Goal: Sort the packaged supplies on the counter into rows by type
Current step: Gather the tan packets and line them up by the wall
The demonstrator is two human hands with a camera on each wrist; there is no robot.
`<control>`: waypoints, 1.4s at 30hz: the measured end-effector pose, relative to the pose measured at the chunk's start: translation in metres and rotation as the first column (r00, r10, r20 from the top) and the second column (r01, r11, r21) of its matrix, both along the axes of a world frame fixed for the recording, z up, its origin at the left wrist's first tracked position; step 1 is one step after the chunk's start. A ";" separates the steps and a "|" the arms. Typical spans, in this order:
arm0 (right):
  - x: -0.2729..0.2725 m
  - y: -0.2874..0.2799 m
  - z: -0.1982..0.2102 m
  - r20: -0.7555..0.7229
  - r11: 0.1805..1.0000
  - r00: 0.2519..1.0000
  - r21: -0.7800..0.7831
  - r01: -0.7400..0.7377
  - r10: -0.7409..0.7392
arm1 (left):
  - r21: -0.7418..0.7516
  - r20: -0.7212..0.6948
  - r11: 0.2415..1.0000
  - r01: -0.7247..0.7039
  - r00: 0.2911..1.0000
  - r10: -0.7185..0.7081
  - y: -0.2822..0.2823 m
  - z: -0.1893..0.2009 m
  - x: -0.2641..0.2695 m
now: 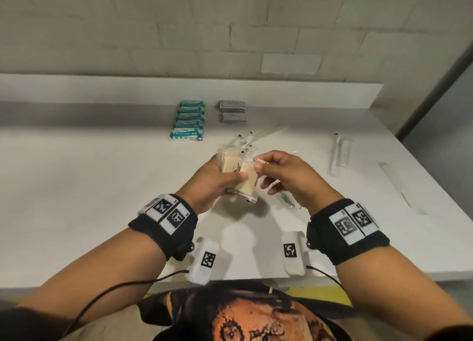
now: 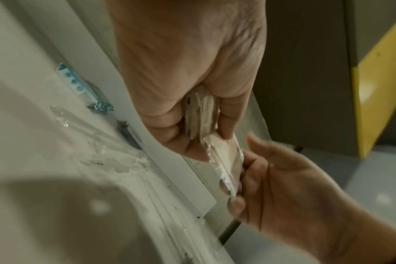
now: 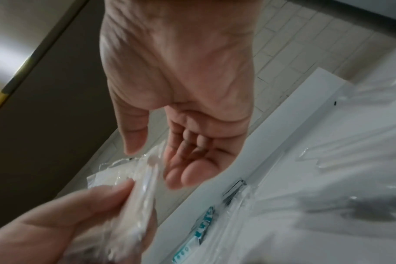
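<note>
Gathering the cream packets before laying their row

Above the counter's [image 1: 76, 187] near edge, the left hand [image 1: 212, 184] grips a small stack of cream packets [image 1: 236, 173]; the right hand [image 1: 286, 176] pinches the wrapper edge of the front one. Farther back lie clear sachets [image 1: 249, 139], then teal packs [image 1: 188, 119] and grey packs [image 1: 231, 111] already in rows; next likely needs a free strip beside them

1. I see a white tabletop [image 1: 102, 187] with a raised white ledge [image 1: 128, 89] along its far edge.
2. Behind the ledge stands a pale painted brick wall [image 1: 179, 20].
3. A yellow panel [image 2: 378, 89] shows beside a dark surface in my left wrist view.
4. At the tabletop's near edge, I see a printed shirt [image 1: 256, 320].
</note>
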State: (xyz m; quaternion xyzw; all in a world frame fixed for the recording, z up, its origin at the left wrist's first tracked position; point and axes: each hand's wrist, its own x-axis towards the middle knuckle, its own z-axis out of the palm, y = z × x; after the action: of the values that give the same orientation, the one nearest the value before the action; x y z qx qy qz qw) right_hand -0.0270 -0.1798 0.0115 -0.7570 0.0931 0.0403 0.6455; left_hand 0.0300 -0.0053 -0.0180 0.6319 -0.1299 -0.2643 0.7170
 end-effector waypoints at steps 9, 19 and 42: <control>0.015 -0.004 0.007 -0.001 0.674 1.000 -0.739 -0.007 0.009 | 0.022 -0.074 0.998 -0.057 0.996 0.058 0.013 -0.006 0.003; 0.009 0.024 -0.019 -0.395 0.421 0.891 -0.785 -0.454 0.223 | -0.178 -0.268 0.981 -0.071 0.963 0.021 0.034 -0.009 0.006; 0.012 0.030 -0.002 0.352 0.587 0.885 -0.801 0.117 0.305 | -0.051 -0.342 0.997 -0.061 0.939 0.039 0.032 0.001 0.015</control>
State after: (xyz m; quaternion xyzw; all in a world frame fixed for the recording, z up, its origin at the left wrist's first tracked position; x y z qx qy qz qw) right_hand -0.0155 -0.1501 0.0091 -0.9564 -0.0941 -0.1489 0.2328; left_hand 0.0449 0.0267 -0.0172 0.5576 0.0041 -0.3472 0.7540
